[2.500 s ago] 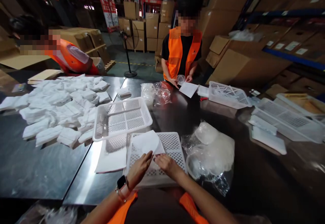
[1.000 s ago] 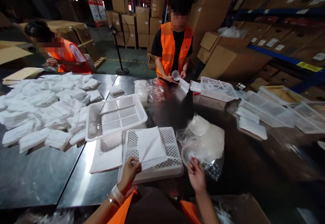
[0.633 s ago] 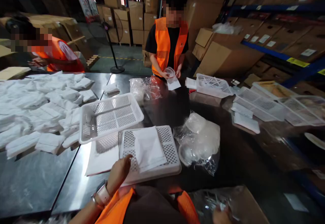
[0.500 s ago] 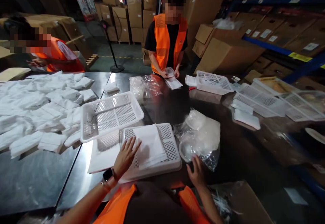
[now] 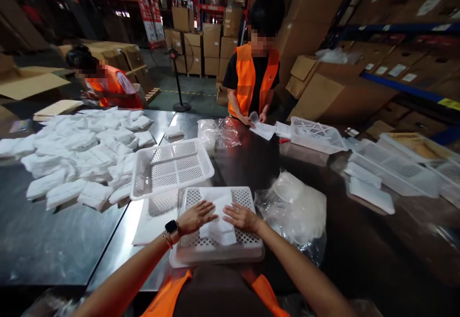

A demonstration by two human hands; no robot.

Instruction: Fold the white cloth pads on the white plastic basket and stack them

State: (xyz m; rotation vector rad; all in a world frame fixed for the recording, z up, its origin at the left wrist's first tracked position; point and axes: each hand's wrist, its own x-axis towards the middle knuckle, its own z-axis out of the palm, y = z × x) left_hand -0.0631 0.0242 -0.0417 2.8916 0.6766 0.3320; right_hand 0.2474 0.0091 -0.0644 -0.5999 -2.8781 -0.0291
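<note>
The left hand (image 5: 196,216) lay flat and open, fingers spread, pressing on the left side of a white sheet (image 5: 218,211); the right hand (image 5: 242,216) lay just as flat on the sheet's right side, fingertips turned inward toward the left, holding nothing but the sheet beneath the palms. A watch (image 5: 171,226) sat on the left wrist. The sheet rested on an upturned white perforated basket (image 5: 247,247) at the near edge of the dark metal surface (image 5: 53,240) — its slotted base showing on either side of the sheet. Just left of that basket, a flat white sheet of paper (image 5: 153,218) lay on the surface, partly tucked under a second white basket (image 5: 172,166) that stood open side up and tilted a little behind it. Just right of the hands sat a clear plastic bag (image 5: 298,211) of pale rounded items, touching or nearly touching the upturned basket; I could not tell which. Farther left, a broad heap of folded white packets (image 5: 79,154) covered much of the surface. Across the surface a person in an orange vest (image 5: 253,79) stood with both hands on a white sheet, a crumpled clear bag (image 5: 219,132) to one side and another white basket (image 5: 316,135) to the other. More baskets (image 5: 395,168) and white packets lay well apart on the right — and a second person in an orange vest (image 5: 111,89) bent over at the far left, with cardboard boxes (image 5: 334,91) stacked behind.
</note>
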